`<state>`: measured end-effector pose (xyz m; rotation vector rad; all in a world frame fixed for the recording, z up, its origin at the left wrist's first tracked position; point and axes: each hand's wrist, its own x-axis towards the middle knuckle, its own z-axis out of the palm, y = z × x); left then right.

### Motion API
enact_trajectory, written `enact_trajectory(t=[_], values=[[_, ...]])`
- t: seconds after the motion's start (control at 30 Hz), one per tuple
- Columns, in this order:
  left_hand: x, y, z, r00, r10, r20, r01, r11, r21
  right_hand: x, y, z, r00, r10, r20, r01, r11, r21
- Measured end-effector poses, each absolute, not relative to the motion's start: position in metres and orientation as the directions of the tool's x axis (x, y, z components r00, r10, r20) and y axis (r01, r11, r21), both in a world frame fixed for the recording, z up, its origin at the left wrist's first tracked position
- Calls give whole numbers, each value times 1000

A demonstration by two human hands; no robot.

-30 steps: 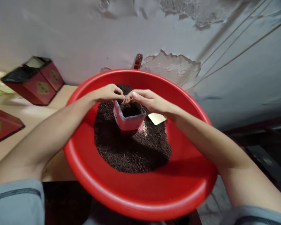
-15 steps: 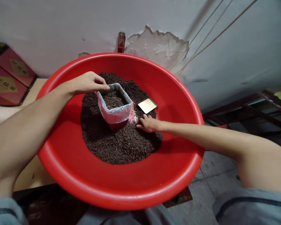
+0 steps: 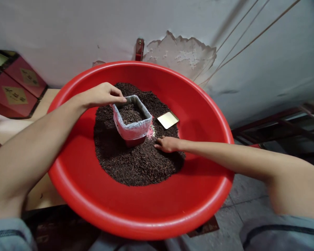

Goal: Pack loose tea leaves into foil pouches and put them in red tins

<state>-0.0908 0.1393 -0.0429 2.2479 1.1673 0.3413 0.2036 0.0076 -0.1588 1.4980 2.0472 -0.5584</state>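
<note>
Dark, dry, twisted leaves that look like loose tea [image 3: 143,164] lie heaped in a large red plastic basin [image 3: 143,218]. A dark red box [image 3: 136,142] stands among them, with a clear plastic bag [image 3: 136,129] folded out over its rim. Leaves fill much of the box. At the rim's far left corner, my left hand [image 3: 104,94] pinches the bag-covered edge between thumb and fingers. My right hand [image 3: 169,144] rests low on the leaves right of the box, fingers a little apart and fingertips in the leaves. Beyond it lies a shiny gold rectangular lid [image 3: 168,120].
Red boxes with gold labels [image 3: 15,94] stand at the left on a pale wooden surface [image 3: 45,190]. A wall with peeling plaster [image 3: 183,52] rises close behind the basin. Strings [image 3: 240,48] hang along it, and a dark rack [image 3: 285,129] stands at the right.
The whole view has shifted slightly, so everything sits a little further right and lower. My right hand has drawn slightly nearer me, away from the gold lid; my left hand keeps its hold.
</note>
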Motion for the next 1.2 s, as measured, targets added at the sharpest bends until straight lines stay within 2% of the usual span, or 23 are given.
enact_trajectory(t=[0.1,0.17,0.23,0.3,0.4,0.43,0.5,0.6,0.77,1.2], values=[[-91,138,-43,590,807,-20,647,-458,609,202,8,-159,-218,710,-670,958,287,-8],[-90,137,-42,602,799,-11,637,-471,610,201,12,-155,-220,737,-639,968,247,-48],[-90,136,-42,609,793,-10,632,-477,611,200,19,-147,-255,786,-563,966,181,-186],[-90,136,-41,603,797,-17,632,-465,620,201,28,-133,-261,847,-463,904,47,-425],[-90,136,-43,599,800,-26,625,-447,640,201,43,-103,-158,918,-362,584,-209,-784],[-91,136,-44,604,796,-24,618,-450,645,199,47,-91,-134,933,-333,432,-247,-867],[-91,137,-45,618,786,-17,602,-460,653,190,56,-67,-125,963,-240,152,-220,-963],[-92,138,-46,626,780,-10,591,-466,659,166,66,-36,-143,987,-68,-67,-78,-995],[-93,137,-45,618,786,7,598,-475,646,114,83,-17,-166,981,97,-142,74,-987],[-92,138,-47,606,795,4,606,-465,646,83,98,-27,-273,947,168,-158,129,-979]])
